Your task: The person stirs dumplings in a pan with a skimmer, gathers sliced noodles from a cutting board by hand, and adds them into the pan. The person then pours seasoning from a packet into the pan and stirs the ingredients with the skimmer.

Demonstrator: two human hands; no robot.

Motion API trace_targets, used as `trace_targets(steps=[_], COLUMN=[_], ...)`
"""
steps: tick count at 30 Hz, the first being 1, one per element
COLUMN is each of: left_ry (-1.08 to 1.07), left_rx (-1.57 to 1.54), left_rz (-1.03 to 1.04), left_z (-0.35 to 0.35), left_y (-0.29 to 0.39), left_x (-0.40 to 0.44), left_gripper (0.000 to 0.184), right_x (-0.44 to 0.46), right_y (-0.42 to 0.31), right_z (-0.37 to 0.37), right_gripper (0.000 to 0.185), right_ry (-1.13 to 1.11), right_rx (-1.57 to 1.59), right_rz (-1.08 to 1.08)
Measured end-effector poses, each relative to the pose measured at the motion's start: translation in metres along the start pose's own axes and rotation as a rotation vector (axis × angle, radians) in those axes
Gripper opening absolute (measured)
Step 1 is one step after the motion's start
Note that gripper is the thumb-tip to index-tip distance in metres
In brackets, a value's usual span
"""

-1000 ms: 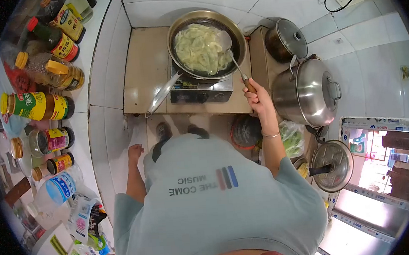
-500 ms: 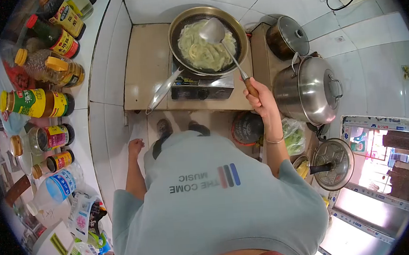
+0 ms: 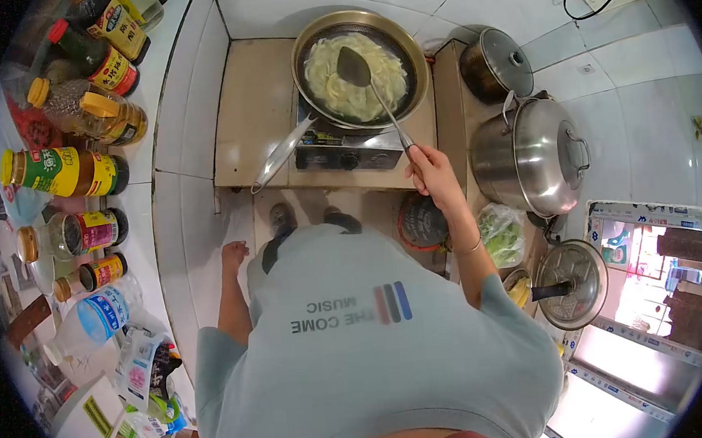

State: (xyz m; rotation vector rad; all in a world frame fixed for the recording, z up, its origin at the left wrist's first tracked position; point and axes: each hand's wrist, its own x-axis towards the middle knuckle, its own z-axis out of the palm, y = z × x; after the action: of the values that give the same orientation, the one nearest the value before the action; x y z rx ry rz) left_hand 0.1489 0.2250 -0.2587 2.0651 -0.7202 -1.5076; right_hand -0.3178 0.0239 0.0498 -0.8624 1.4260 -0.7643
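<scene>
My right hand point(image 3: 432, 173) is wrapped round the handle of a metal spatula point(image 3: 354, 66), whose blade lies over pale, translucent sliced food point(image 3: 321, 83) in the wok. The wok point(image 3: 413, 52) has a dark inside, a gold-toned rim and a long metal handle pointing down-left, which neither hand touches. It sits on a gas stove point(image 3: 347, 156) on a tiled counter. My left hand point(image 3: 235, 253) hangs low beside my body, fingers loosely curled with nothing visible in them.
A large steel pot point(image 3: 497, 156) and a dark lidded pot point(image 3: 487, 67) stand right of the stove. Below are bagged greens point(image 3: 503, 237) and a glass lid point(image 3: 573, 305). Several sauce bottles point(image 3: 59, 170) line the left shelf. A dark round container point(image 3: 423, 220) is near the floor.
My right hand has shifted slightly left and down with the spatula. The blade has moved left and lower in the wok and turned, now showing a dark face. My left hand stays low.
</scene>
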Motion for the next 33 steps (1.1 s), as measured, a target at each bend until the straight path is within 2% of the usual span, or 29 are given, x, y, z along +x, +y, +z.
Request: trace_targets(steps=[4, 6, 7, 9, 13, 15, 20, 23, 25, 26, 28, 29, 31, 32, 33], left_ry=[-0.004, 0.004, 0.011, 0.011, 0.002, 0.001, -0.021, -0.008, -0.03, -0.031, -0.03, -0.032, -0.039, -0.043, -0.047], left_rx=[-0.008, -0.005, -0.001, 0.019, -0.067, -0.03, -0.058, -0.055, -0.098, -0.097, -0.133, -0.131, -0.102, -0.099, -0.117], left_rz=[-0.006, 0.003, 0.013, 0.006, 0.001, -0.007, -0.01, -0.036, -0.02, -0.02, 0.022, 0.022, 0.021, 0.023, 0.003], left_z=[0.001, 0.002, 0.003, 0.002, 0.001, -0.001, -0.004, -0.002, -0.002, -0.003, -0.002, -0.002, -0.002, -0.001, 0.001], left_y=[0.001, 0.001, 0.002, 0.005, 0.009, 0.011, -0.003, -0.003, -0.008, -0.01, -0.008, -0.007, -0.002, 0.002, 0.001], left_x=[0.0, 0.001, 0.001, 0.0, -0.001, -0.004, 0.001, 0.001, 0.003, 0.003, 0.002, 0.001, 0.001, 0.002, 0.007], left_gripper=[0.025, 0.025, 0.025, 0.025, 0.024, 0.024, 0.024, 0.025, 0.025, 0.025, 0.025, 0.025, 0.025, 0.025, 0.025], right_x=[-0.005, -0.003, -0.001, 0.006, 0.02, 0.037, 0.054, 0.057, 0.056, 0.056, 0.054, 0.053, 0.051, 0.052, 0.054], right_y=[0.007, 0.012, 0.012, 0.011, 0.002, 0.012, 0.012, 0.019, 0.026, 0.03, 0.034, 0.035, 0.031, 0.031, 0.03], right_z=[0.002, 0.005, 0.008, 0.014, 0.009, -0.008, -0.029, -0.034, -0.036, -0.036, -0.033, -0.032, -0.028, -0.029, -0.031], right_gripper=[0.026, 0.041, 0.041, 0.04, 0.039, 0.037, 0.037, 0.038, 0.036, 0.036, 0.032, 0.032, 0.029, 0.029, 0.023], right_ry=[-0.008, 0.033, 0.035, 0.183, 0.276, 0.419, 0.476, 0.463, 0.341, 0.342, 0.197, 0.2, 0.116, 0.12, 0.013], right_rx=[-0.073, -0.318, -0.317, -0.606, -0.604, -0.662, -0.623, -0.535, -0.317, -0.316, 0.058, 0.059, 0.366, 0.368, 0.478], right_rz=[0.06, 0.002, 0.002, -0.215, -0.273, -0.366, -0.378, -0.269, -0.075, -0.074, 0.032, 0.033, 0.138, 0.136, 0.192])
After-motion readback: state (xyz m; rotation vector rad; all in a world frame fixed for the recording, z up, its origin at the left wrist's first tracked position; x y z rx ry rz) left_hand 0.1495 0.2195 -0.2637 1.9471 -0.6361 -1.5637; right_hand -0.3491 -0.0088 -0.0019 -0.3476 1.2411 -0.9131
